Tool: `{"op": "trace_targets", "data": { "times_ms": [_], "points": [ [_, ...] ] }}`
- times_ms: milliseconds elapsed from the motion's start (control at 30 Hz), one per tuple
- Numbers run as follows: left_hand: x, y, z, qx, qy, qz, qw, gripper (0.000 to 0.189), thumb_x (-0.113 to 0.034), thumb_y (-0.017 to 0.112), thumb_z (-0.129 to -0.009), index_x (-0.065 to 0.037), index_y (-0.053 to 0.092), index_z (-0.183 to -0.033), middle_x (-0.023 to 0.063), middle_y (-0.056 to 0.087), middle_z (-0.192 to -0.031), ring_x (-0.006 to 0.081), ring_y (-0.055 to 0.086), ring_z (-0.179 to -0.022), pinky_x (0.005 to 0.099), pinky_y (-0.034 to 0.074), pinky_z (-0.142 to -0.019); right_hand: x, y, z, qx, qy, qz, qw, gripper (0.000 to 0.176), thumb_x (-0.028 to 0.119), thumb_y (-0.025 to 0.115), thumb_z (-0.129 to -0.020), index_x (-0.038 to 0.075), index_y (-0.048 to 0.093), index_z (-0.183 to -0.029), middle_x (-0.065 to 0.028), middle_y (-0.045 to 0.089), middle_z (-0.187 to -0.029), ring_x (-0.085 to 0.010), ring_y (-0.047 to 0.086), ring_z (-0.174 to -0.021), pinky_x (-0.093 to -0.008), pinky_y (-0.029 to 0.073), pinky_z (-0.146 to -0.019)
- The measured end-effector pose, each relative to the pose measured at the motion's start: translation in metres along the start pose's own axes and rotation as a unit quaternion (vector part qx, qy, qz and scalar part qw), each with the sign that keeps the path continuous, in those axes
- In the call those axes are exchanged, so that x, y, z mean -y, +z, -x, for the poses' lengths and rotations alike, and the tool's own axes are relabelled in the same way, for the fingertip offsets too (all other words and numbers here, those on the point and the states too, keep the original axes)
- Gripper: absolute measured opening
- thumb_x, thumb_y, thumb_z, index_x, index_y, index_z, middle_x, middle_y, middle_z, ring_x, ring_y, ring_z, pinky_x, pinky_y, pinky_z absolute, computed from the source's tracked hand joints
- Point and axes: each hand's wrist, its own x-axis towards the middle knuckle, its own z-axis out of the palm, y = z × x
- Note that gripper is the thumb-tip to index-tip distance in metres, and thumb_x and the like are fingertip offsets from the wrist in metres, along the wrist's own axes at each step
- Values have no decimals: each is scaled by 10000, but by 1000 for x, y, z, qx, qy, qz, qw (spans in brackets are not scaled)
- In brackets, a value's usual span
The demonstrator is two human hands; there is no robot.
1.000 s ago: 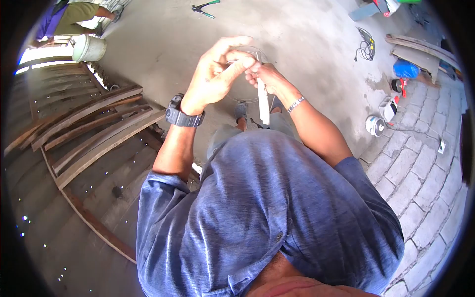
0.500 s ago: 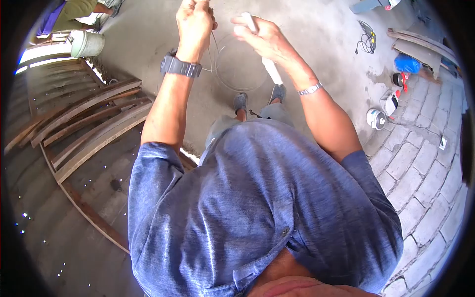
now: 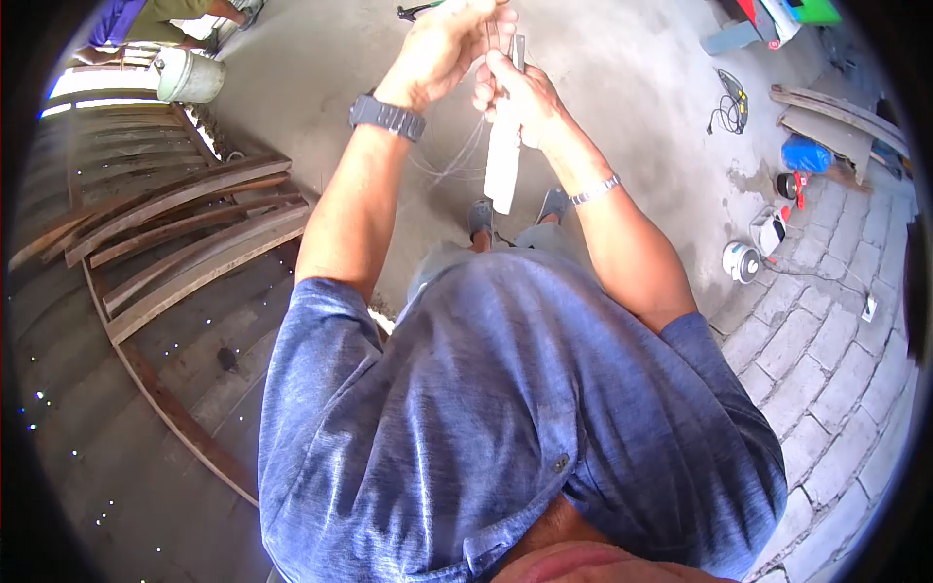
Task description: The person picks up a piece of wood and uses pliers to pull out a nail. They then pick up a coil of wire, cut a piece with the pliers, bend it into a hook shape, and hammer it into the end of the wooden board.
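My left hand (image 3: 449, 53), with a black watch on its wrist, is at the top centre, its fingers curled around a thin wire (image 3: 494, 31). Just right of it, my right hand (image 3: 525, 102) grips a long white piece (image 3: 501, 165) that hangs down from the fist; a narrow grey end sticks up above the fingers. Loops of thin pale wire (image 3: 457, 167) show below the hands. A dark tool with a green part (image 3: 416, 12) appears beside my left hand; whether it is held cannot be made out.
At left are curved wooden beams (image 3: 185, 209) and a white bucket (image 3: 191, 76), with another person's legs (image 3: 180, 12) above. On the right lie a yellow-black corded tool (image 3: 731, 102), a blue bundle (image 3: 805, 154), a round white device (image 3: 741, 261) and grey blocks (image 3: 807, 360).
Both hands have come closer together near the top centre. The white piece has swung to nearly upright below my right hand. The dark tool with green has come into view.
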Motion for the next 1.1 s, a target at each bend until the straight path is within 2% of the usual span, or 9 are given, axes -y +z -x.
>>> {"op": "trace_targets", "data": {
  "times_ms": [100, 133, 300, 567, 633, 700, 733, 933, 1100],
  "points": [
    [-5, -8, 13, -50, 48, -141, 988, 328, -149, 604, -902, 18, 552, -1179, 99, 649, -905, 186, 636, -825, 321, 544, -767, -2, 0, -2, 15, 23, 11, 1000, 333, 375, 536, -930, 45, 575, -918, -28, 574, -728, -135, 573, -655, -244, 438, -549],
    [-9, -15, 17, -42, 39, -217, 975, 353, -132, 632, -879, 32, 559, -1182, 130, 643, -1056, 214, 635, -948, 344, 543, -839, -2, 4, 3, 3, 31, 29, 999, 336, 377, 535, -930, 43, 579, -927, -33, 588, -739, -134, 579, -653, -241, 441, -546],
    [-14, -30, 25, -49, 3, -302, 952, 261, -134, 657, -862, 29, 639, -1065, 103, 663, -977, 175, 636, -896, 316, 544, -824, -5, 15, 12, -17, -27, 176, 984, 296, 315, 537, -926, 33, 597, -991, -48, 641, -780, -119, 612, -659, -225, 462, -545],
    [-19, -26, 33, -40, 29, -287, 957, 179, -119, 690, -833, 10, 678, -956, 84, 670, -857, 151, 643, -788, 293, 560, -749, -16, 19, 11, 17, -118, 295, 948, 156, 167, 530, -906, 17, 569, -908, -61, 634, -704, -125, 631, -646, -285, 517, -596],
    [-17, -27, 34, -40, 30, -286, 957, 167, -117, 687, -836, 8, 679, -947, 80, 670, -836, 146, 643, -773, 288, 559, -733, -20, 22, 12, 2, -110, 307, 945, 145, 160, 556, -884, 15, 558, -897, -101, 623, -689, -200, 630, -621, -334, 504, -580],
    [-16, -26, 35, -40, 30, -283, 958, 156, -114, 684, -838, 7, 679, -937, 75, 670, -815, 141, 643, -757, 283, 559, -716, -23, 25, 14, -46, -245, 439, 863, 166, 169, 591, -858, 10, 547, -875, -158, 602, -683, -306, 605, -611, -395, 483, -577],
    [-16, -24, 36, -50, 26, -284, 957, 151, -113, 681, -840, 6, 679, -933, 72, 670, -805, 137, 642, -746, 279, 557, -708, -23, 26, 16, -48, -238, 415, 877, 195, 182, 617, -838, 4, 541, -867, -198, 582, -686, -375, 583, -632, -434, 469, -584],
    [-6, -25, 44, -70, 26, -290, 954, 127, -117, 671, -851, 3, 682, -890, 54, 664, -766, 113, 626, -705, 253, 538, -664, -12, 16, 15, 32, -125, 448, 884, 231, 210, 620, -833, -2, 547, -889, -188, 582, -685, -365, 590, -652, -433, 464, -613],
    [1, -30, 43, -103, 42, -332, 937, 151, -157, 663, -867, -9, 677, -840, 30, 649, -745, 82, 588, -667, 228, 493, -628, -11, 20, 12, 25, -110, 470, 876, 222, 199, 610, -833, 13, 567, -946, -179, 585, -685, -370, 584, -675, -433, 464, -638]
  ]
}}
